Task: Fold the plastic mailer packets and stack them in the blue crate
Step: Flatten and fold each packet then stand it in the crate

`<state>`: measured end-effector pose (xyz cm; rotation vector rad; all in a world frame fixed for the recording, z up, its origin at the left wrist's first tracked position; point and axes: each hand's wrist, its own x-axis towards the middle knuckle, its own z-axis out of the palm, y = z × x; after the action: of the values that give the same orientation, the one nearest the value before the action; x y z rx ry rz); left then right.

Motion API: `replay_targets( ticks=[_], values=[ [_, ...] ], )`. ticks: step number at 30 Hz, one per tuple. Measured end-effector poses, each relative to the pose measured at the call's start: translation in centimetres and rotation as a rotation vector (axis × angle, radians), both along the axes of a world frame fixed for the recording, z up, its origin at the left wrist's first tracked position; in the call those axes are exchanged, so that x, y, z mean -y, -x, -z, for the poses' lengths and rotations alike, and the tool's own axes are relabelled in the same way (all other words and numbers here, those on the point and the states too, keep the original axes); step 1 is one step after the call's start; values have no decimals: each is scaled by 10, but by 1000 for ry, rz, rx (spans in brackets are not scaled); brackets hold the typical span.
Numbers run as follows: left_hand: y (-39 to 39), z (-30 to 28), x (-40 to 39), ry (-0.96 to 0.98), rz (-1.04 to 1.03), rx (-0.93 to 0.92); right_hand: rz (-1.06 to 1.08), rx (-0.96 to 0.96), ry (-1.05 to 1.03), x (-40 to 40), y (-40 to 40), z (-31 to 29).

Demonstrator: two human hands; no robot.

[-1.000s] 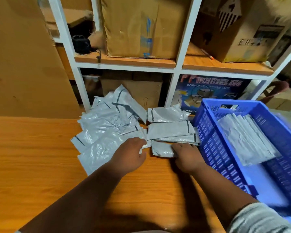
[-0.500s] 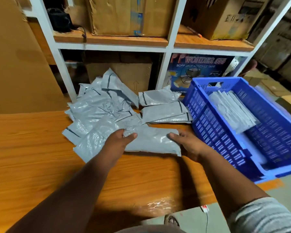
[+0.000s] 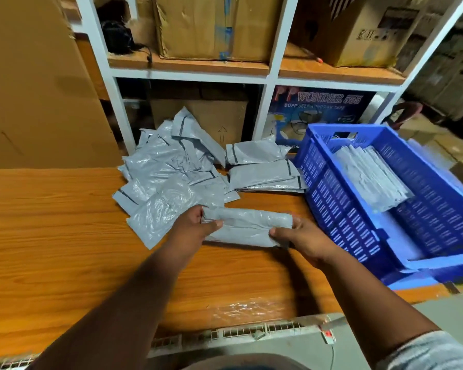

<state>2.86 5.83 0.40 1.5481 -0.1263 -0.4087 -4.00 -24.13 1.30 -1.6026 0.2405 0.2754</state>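
- Readable text first: the dark printed box (image 3: 318,116) on the lower shelf at 12 o'clock says "WONDER 535" with "BOPP SELF ADHESIVE TAPE" under it, partly cut off by the crate rim. The cardboard box (image 3: 364,30) up at 1 o'clock has stencilled letters that look like "KH-", rest too blurry.
- Plain cardboard box (image 3: 211,124) behind the pile has an up-arrow printed on it.
- Both hands are on one grey mailer packet (image 3: 247,227) at the centre of the wooden table (image 3: 51,236). Left hand (image 3: 195,228) pinches its left end, thumb on top; right hand (image 3: 302,236) grips the right end, fingers curled round it. The packet looks folded lengthwise.
- Loose pile of unfolded mailers (image 3: 169,172) sits at 11 o'clock, just past the left hand.
- A small stack of folded mailers (image 3: 265,172) lies at 12 o'clock, right against the blue crate (image 3: 340,209).
- The crate is at 2 o'clock, hanging over the table's right edge, with folded packets in the crate (image 3: 369,177) leaning in a row.
- White shelf frame (image 3: 267,76) behind everything.
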Motion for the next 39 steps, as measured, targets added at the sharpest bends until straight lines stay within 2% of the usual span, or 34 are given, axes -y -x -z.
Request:
replay_targets(
  ticks=[2, 5, 7, 9, 11, 14, 16, 17, 20, 22, 24, 29, 30, 32, 35, 39],
  values=[
    [10, -5, -2, -228, -15, 231, -57, 229, 269, 15, 6, -6],
    [30, 12, -3, -605, 27, 780, -250, 687, 988, 32, 19, 0],
    [48, 44, -4, -805, 169, 1010, -342, 782, 1275, 40, 35, 23],
    [81, 69, 4, -1020, 315, 993, -411, 777, 1274, 44, 61, 58],
    [111, 89, 14, -1138, 330, 901, -435, 759, 1183, 50, 85, 86],
    [130, 99, 25, -1123, 236, 918, -403, 696, 1125, 62, 97, 94],
    [129, 91, 28, -1017, 188, 909, -368, 603, 999, 67, 96, 85],
    [129, 79, 32, -940, 117, 814, -303, 529, 884, 68, 96, 76],
    [124, 39, 51, -530, -282, 340, 4, 305, 452, 67, 89, 44],
    [118, 29, 61, -289, -459, 123, 115, 242, 307, 63, 81, 28],
    [111, 31, 64, -268, -475, 51, 137, 219, 342, 57, 71, 23],
    [105, 47, 51, -553, -507, 94, 100, 81, 562, 41, 49, 36],
    [105, 48, 47, -624, -498, 171, 102, 34, 630, 37, 46, 40],
    [100, 50, 44, -768, -423, 437, 95, -39, 757, 31, 45, 43],
    [89, 50, 55, -889, -279, 741, 83, -34, 953, 25, 52, 44],
    [73, 55, 80, -1097, -118, 753, 103, 131, 1376, 13, 56, 36]
  ],
)
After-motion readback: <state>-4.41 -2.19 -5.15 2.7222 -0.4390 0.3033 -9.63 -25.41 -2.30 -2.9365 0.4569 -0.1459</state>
